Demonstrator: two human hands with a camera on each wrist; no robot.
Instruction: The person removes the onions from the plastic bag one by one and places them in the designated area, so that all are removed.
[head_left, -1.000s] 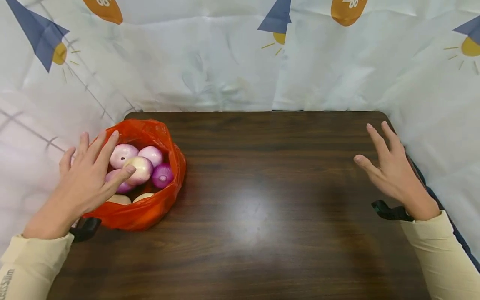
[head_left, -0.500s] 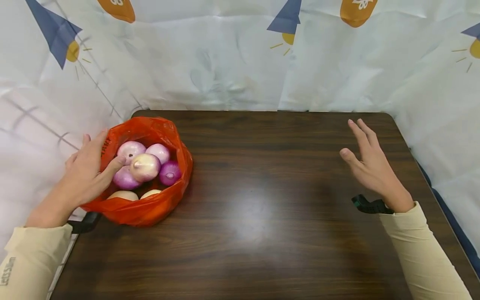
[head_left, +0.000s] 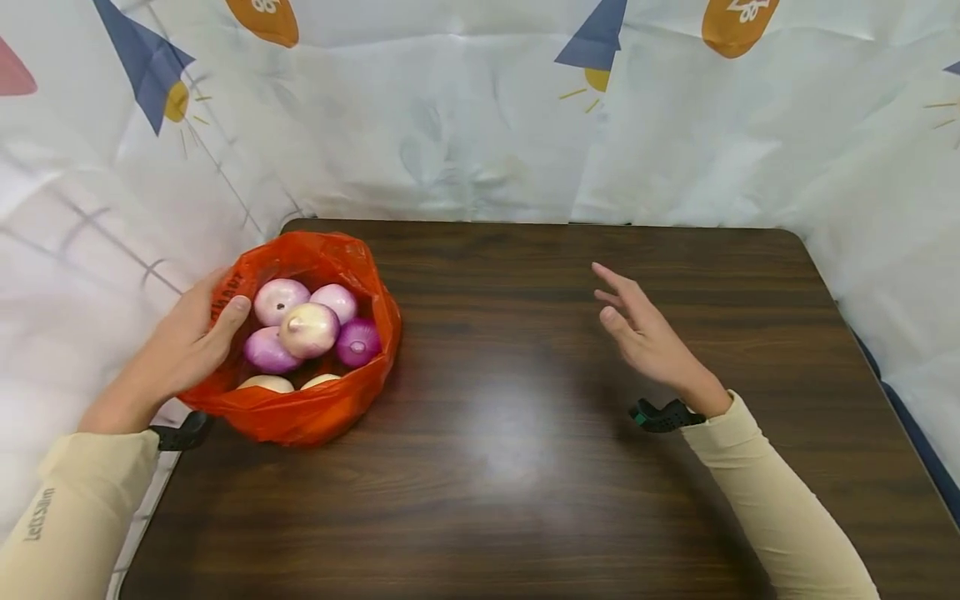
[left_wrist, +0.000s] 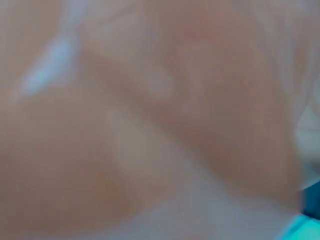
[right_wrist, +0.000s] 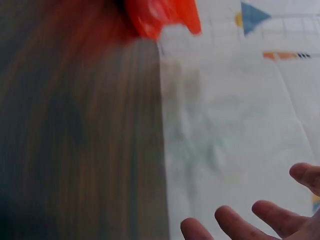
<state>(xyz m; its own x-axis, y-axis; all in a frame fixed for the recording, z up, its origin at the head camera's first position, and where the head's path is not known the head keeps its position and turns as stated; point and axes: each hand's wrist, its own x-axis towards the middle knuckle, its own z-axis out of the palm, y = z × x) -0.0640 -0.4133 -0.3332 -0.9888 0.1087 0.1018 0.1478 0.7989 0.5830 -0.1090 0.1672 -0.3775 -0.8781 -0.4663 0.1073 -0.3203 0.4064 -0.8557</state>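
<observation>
An orange-red plastic bag (head_left: 315, 419) stands with its mouth open at the left of the table, several onions inside. A pale onion (head_left: 308, 331) lies on top, with a deep purple onion (head_left: 358, 342) to its right. My left hand (head_left: 176, 350) holds the bag's left side, thumb over the rim and fingers outside, mostly hidden. The left wrist view is a close blur. Over the table right of centre, my right hand (head_left: 660, 346) holds nothing, its fingers extended toward the back left. The right wrist view shows its fingertips and the bag (right_wrist: 160, 17).
The dark wood table (head_left: 510, 500) spreads to the right of the bag. White patterned sheeting (head_left: 465, 125) hangs behind it and along both sides, close to the bag at the left. Black straps (head_left: 663, 415) circle the wrists.
My left hand has moved from over the bag down onto its left side, thumb at the rim. My right hand has swung left from the table's right edge. The view has shifted slightly left.
</observation>
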